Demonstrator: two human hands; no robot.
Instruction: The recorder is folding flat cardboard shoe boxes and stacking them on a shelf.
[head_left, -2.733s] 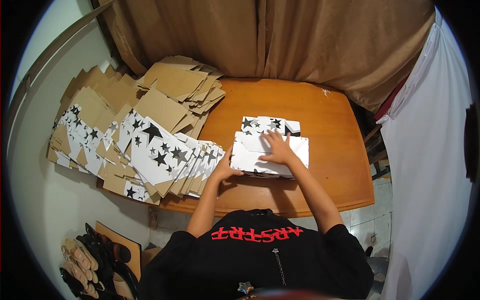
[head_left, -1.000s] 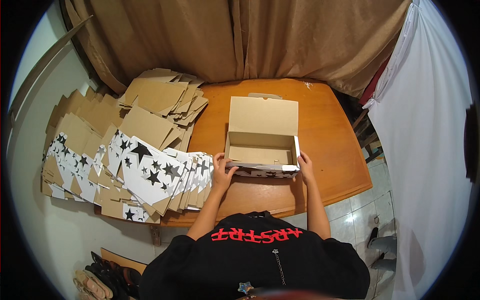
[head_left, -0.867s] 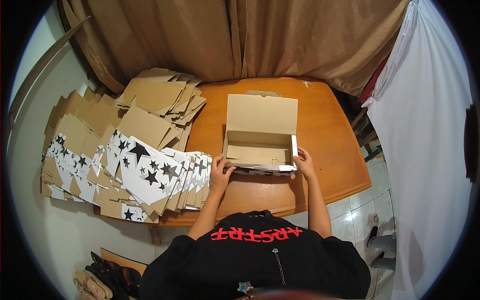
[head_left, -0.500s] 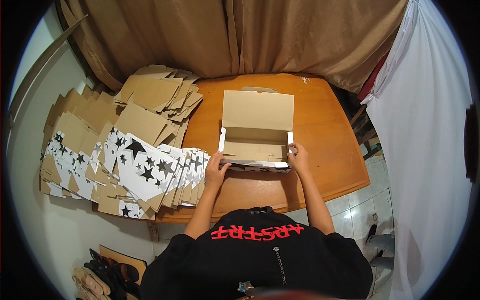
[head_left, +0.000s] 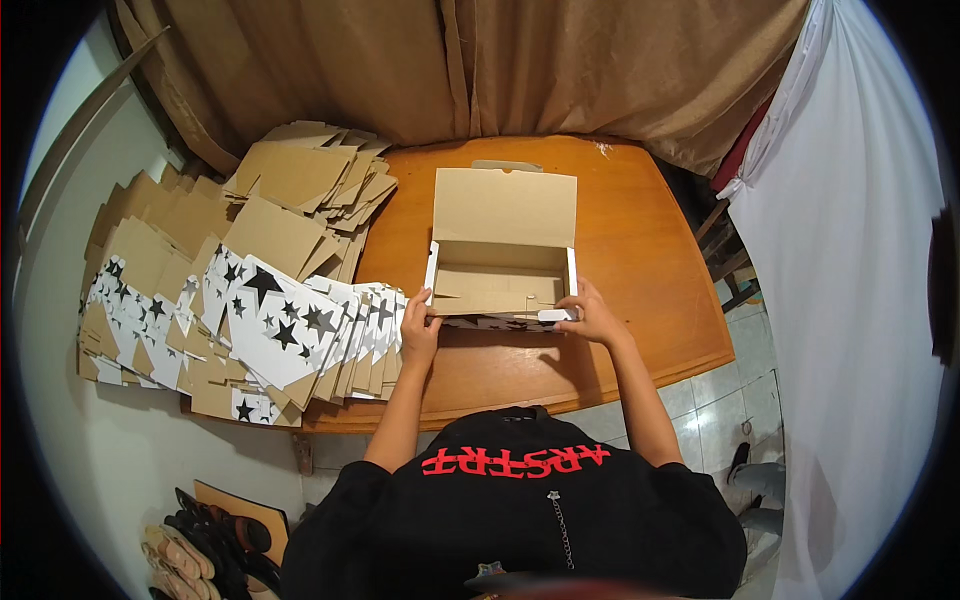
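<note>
A cardboard box [head_left: 500, 280] stands on the wooden table in front of me, brown inside, with white sides and dark stars on its front. Its brown lid [head_left: 505, 205] is raised and leans away at the far side. At the front left corner, my left hand [head_left: 420, 328] grips the box wall, thumb on the near side. My right hand [head_left: 594, 316] is closed round the front right corner, with its fingers at a small white flap [head_left: 555, 315] on the front edge. Part of the front wall is hidden by the hands.
Stacks of flat brown cardboard [head_left: 280, 235] and star-printed white cardboard [head_left: 285, 325] cover the left of the orange-brown wooden table [head_left: 640, 260]. Brown curtains [head_left: 350, 70] hang behind, a white cloth [head_left: 840, 250] at right. Shoes [head_left: 205, 545] lie at lower left.
My right hand has moved inward over the front right corner. The strip along the box's front edge has folded inward, with a small white flap showing at right. My left hand keeps its corner.
</note>
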